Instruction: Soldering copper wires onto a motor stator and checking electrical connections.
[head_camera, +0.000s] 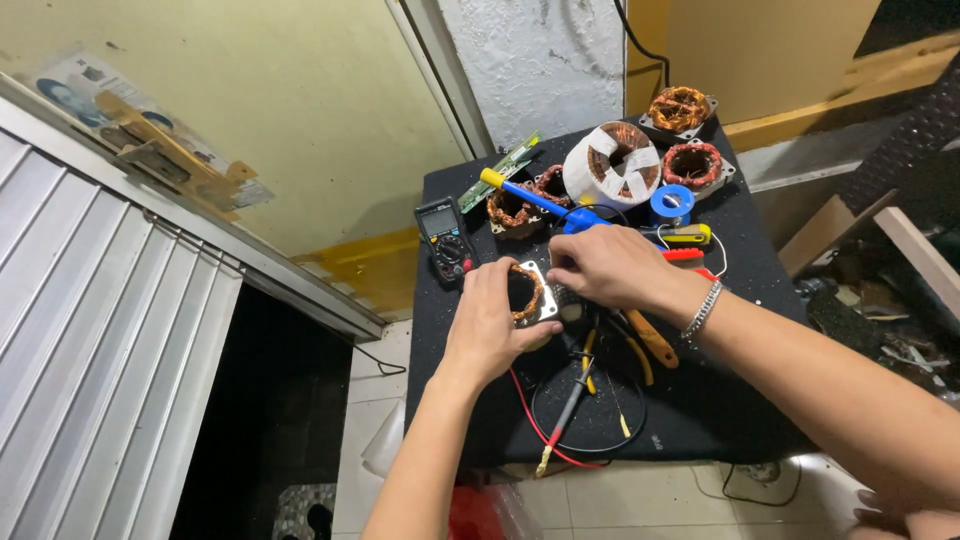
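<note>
While flat, stator coil (527, 293), opening upward

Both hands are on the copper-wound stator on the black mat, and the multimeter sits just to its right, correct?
Not quite. The head view shows the multimeter left of the stator, not right. Both the left hand and right hand are on it, on the black mat.

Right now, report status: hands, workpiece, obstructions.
Left hand and right hand both gripping motor stator. Pliers and probe leads close beside.

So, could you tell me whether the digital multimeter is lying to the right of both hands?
No, the multimeter lies left of the left hand and right hand, near the table's left edge.
</note>
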